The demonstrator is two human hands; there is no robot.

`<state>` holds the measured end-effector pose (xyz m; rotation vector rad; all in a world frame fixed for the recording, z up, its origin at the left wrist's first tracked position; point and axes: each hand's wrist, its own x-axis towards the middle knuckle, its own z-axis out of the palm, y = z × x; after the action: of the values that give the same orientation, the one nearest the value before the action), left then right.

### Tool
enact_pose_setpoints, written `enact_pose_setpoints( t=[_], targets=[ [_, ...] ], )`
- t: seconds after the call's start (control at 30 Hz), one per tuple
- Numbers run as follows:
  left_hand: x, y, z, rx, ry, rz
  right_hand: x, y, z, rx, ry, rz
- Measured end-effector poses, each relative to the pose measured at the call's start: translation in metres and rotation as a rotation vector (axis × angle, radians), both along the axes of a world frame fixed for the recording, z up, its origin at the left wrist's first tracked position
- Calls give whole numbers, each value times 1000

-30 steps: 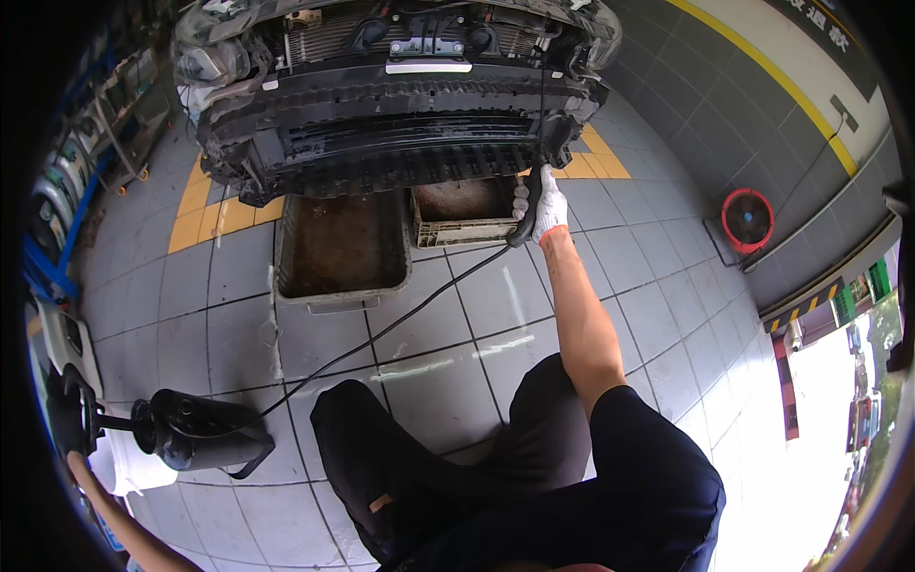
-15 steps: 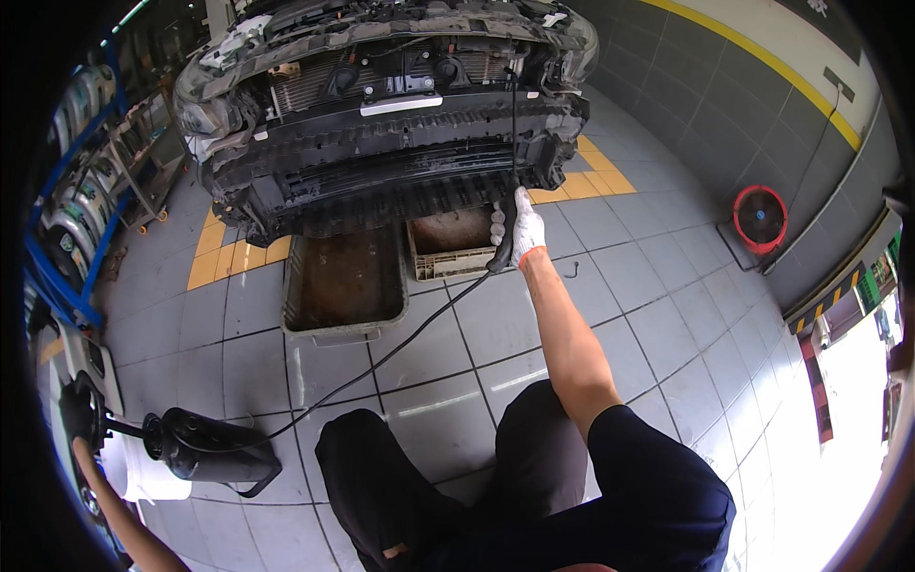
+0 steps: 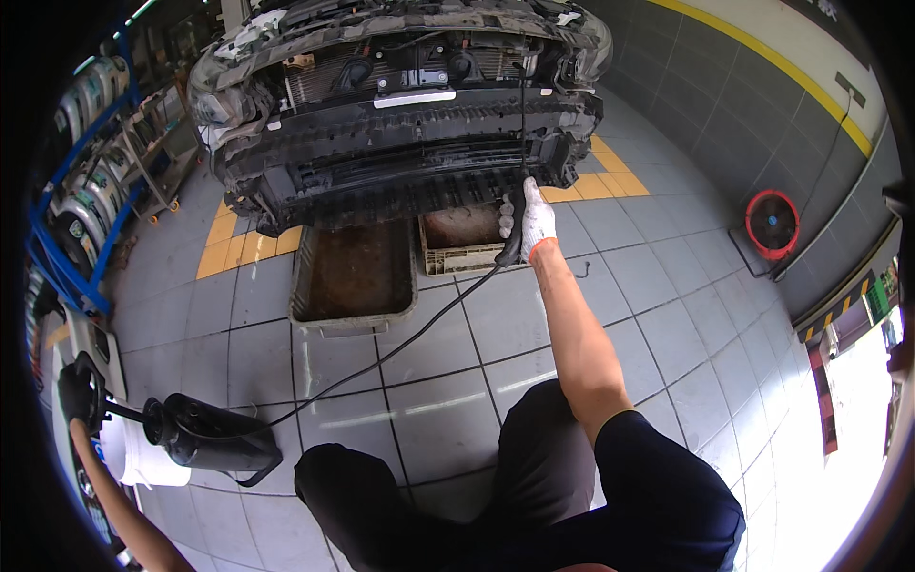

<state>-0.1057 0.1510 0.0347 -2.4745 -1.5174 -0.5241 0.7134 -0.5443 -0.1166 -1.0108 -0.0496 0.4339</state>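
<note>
Right hand (image 3: 538, 214): white knit glove, fingers wrapped round a black spray wand (image 3: 516, 240); thin tube points up at the car front end (image 3: 400, 143), bumper cover absent, presumably held so to direct the nozzle.
Left hand (image 3: 74, 393): dark glove, far left, gripping the pump handle (image 3: 97, 396), likely to work or steady it.
Pump canister (image 3: 224, 439): black, on the tiled floor at near left; white bucket (image 3: 143, 458) just beside.
Hose (image 3: 429, 326): black, joins canister and wand.
Tray (image 3: 334, 319) and crate (image 3: 467, 261): side by side below the car's near edge, perhaps to catch drips.
Lettering: part of a dark sign (image 3: 843, 33), far right, cropped; canister label, none legible.
</note>
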Motion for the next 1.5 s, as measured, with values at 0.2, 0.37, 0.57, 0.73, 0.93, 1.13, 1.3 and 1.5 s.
enact_pose_setpoints(
  t=[0.2, 0.37, 0.57, 0.73, 0.93, 1.13, 1.3, 1.5],
  targets=[
    [2, 16, -9, 61, -39, -26, -22, -8, 20, -101, -44, -6],
    [1, 23, -16, 94, -68, -45, -34, -2, 26, -128, -45, 15],
    [-2, 24, -21, 173, -94, -76, -34, 7, 23, -111, -43, 76],
    [1, 24, -14, 211, -76, -61, -29, 2, 17, -111, -42, 115],
    [12, 0, -1, 101, 141, 47, -21, -9, 11, -106, -55, 159],
    [32, -35, 2, 258, -10, -45, -17, -16, 9, -158, -28, 129],
    [39, -49, 12, 189, 81, -49, -16, -21, 10, -122, -37, 85],
    [33, -35, 8, 190, 85, -28, -17, -25, 11, -201, -26, 54]
  ],
)
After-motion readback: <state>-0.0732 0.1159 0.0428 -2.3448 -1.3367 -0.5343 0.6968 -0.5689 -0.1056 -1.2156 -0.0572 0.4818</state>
